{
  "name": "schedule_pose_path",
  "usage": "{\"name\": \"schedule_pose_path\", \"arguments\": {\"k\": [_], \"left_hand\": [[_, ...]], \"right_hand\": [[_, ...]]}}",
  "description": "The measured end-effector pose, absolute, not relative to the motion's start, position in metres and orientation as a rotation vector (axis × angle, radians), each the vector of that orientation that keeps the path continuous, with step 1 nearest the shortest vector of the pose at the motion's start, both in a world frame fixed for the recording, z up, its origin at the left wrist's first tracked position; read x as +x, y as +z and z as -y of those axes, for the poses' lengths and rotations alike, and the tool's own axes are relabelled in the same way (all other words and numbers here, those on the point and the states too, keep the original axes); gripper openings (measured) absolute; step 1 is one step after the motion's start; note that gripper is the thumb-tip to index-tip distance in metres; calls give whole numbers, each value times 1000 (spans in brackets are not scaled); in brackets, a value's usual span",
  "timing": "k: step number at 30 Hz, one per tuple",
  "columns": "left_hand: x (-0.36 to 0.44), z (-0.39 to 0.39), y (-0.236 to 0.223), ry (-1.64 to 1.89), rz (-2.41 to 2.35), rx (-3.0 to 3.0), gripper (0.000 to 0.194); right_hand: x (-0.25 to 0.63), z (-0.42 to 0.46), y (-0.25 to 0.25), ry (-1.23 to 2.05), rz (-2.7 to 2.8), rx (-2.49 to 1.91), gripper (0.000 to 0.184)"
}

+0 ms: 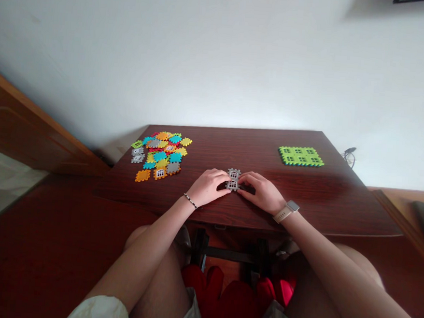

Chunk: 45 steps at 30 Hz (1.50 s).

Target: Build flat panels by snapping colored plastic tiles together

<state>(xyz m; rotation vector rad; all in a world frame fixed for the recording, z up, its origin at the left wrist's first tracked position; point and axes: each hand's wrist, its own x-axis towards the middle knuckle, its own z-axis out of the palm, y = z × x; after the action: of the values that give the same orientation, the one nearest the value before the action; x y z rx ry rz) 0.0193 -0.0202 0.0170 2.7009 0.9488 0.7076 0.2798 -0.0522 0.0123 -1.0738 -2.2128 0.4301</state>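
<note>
Two grey puzzle tiles with white window inserts lie one behind the other on the table in front of me: a far window tile (233,173) and a near window tile (232,185). Their facing edges meet; whether the teeth interlock fully I cannot tell. My left hand (210,185) grips the pair from the left, thumb at the near tile's corner and fingers at the seam. From the right, my right hand (262,190) pinches the same tiles in a similar way, fingers curled and thumb low.
A loose pile of toothed tiles (159,156) in orange, blue, yellow, red, green and grey spreads over the table's left side. At the right lies a joined green panel (301,156) with window openings. The brown table (220,145) backs onto a white wall (219,58).
</note>
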Motion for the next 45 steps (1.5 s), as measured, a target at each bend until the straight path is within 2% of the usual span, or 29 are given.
{"name": "schedule_pose_path", "arguments": {"k": [15, 25, 37, 45], "left_hand": [[16, 19, 14, 699, -967, 2636, 36], [13, 21, 12, 719, -972, 2633, 34], [18, 25, 12, 714, -1004, 2643, 36], [20, 28, 9, 709, -986, 2693, 27]], "right_hand": [[280, 51, 12, 411, 2236, -1046, 7], [282, 48, 6, 324, 2245, -1134, 25], [283, 48, 4, 312, 2229, -1115, 32], [284, 48, 5, 321, 2236, -1107, 32]]}}
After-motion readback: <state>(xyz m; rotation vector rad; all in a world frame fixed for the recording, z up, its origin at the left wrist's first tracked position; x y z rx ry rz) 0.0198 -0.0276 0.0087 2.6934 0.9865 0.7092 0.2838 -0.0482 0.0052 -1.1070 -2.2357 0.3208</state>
